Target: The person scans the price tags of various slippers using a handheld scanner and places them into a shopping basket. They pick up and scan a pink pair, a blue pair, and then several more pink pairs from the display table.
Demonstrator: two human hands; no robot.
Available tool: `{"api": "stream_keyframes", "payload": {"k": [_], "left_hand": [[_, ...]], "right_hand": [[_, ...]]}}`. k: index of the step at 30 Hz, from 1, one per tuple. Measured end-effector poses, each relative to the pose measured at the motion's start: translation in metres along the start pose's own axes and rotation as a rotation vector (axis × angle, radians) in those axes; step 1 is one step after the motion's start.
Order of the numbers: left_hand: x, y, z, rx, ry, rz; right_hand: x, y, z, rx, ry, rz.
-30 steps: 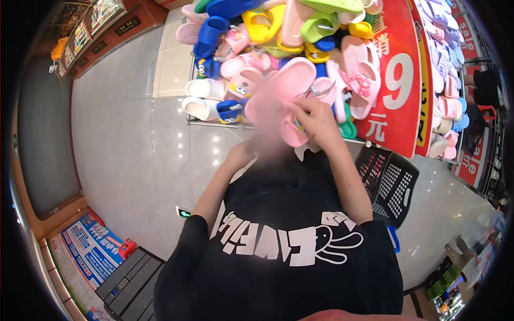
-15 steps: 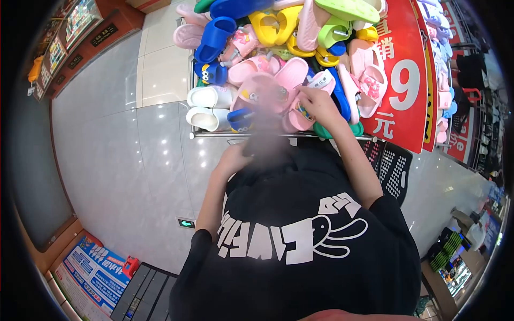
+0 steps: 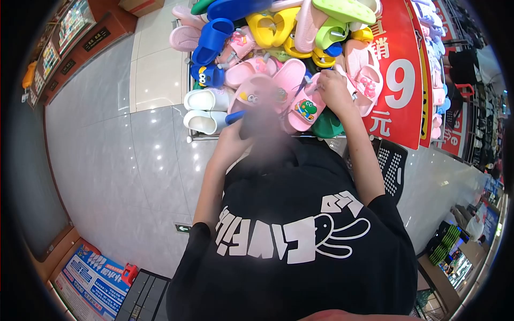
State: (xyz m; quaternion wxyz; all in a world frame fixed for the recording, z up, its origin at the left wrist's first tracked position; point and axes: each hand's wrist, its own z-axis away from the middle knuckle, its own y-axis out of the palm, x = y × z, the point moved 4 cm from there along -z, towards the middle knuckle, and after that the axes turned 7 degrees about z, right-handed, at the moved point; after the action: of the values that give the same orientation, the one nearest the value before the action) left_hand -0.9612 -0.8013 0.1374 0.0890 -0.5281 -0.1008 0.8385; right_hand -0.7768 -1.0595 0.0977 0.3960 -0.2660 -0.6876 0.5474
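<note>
A rack edge point(image 3: 206, 138) holds a pile of colourful slippers. My right hand point(image 3: 336, 91) is closed at the inner edge of a pink slipper with a green dinosaur charm point(image 3: 307, 109); what its fingertips hold is too small to make out. A green slipper point(image 3: 327, 125) lies under my right wrist. At the rack's front, my left hand point(image 3: 231, 145) is beside a blue slipper point(image 3: 234, 117), its fingers hidden by a dark blur. White clogs point(image 3: 206, 122) lie to its left, and a pink slipper with a yellow-and-white charm point(image 3: 251, 88) is above the blur.
Blue slippers point(image 3: 213, 41) and yellow slippers point(image 3: 272, 27) lie farther back. A red price sign point(image 3: 399, 80) stands along the rack's right side. Below the sign is a black perforated seat point(image 3: 390, 166). Grey floor tiles point(image 3: 118, 160) extend to the left.
My right hand has moved right and slightly back, and the dinosaur charm now shows fully. The blue slipper near it no longer shows. My left hand has moved slightly up towards the slippers.
</note>
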Motion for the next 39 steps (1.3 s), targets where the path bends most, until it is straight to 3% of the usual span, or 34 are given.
{"api": "stream_keyframes", "payload": {"k": [1,2,6,9,11,13,15,18,29,31,33,36,38,39], "left_hand": [[-0.002,0.001,0.002,0.008,-0.026,0.024],[0.003,0.004,0.003,0.008,-0.026,0.021],[0.008,0.012,0.008,0.003,0.106,-0.058],[-0.006,0.021,0.01,0.029,0.112,-0.039],[-0.022,0.025,0.008,0.054,0.089,-0.008],[-0.04,0.029,0.01,0.057,0.124,0.026],[-0.036,0.033,0.016,0.064,0.067,0.022],[-0.029,0.037,0.02,-0.004,0.088,0.054],[-0.03,0.049,0.03,-0.031,0.035,-0.023],[-0.032,0.049,0.034,-0.052,0.044,-0.024],[-0.029,0.046,0.039,-0.09,0.02,0.155],[-0.031,0.044,0.044,-0.11,0.001,0.222],[-0.038,0.042,0.047,-0.131,0.003,0.19],[-0.04,0.041,0.049,-0.147,0.004,0.161]], "right_hand": [[0.001,-0.002,0.004,0.052,0.032,-0.1],[0.003,-0.01,0.011,-0.035,0.021,-0.093],[0.016,-0.037,0.039,-0.073,0.089,-0.117],[0.028,-0.046,0.05,-0.052,0.171,-0.347],[0.036,-0.036,0.054,0.127,0.277,-0.469],[0.038,-0.021,0.056,0.243,0.26,-0.478],[0.049,-0.005,0.06,0.214,0.113,-0.55],[0.049,0.008,0.058,0.2,0.102,-0.596],[0.032,0.016,0.054,0.281,0.308,-0.669],[0.033,0.025,0.055,0.304,0.325,-0.996],[0.045,0.0,0.045,0.33,0.279,-0.958],[0.06,-0.022,0.035,0.296,0.263,-1.192],[0.06,-0.021,0.035,0.347,0.456,-1.2],[0.062,-0.016,0.035,0.35,0.453,-1.204]]}}
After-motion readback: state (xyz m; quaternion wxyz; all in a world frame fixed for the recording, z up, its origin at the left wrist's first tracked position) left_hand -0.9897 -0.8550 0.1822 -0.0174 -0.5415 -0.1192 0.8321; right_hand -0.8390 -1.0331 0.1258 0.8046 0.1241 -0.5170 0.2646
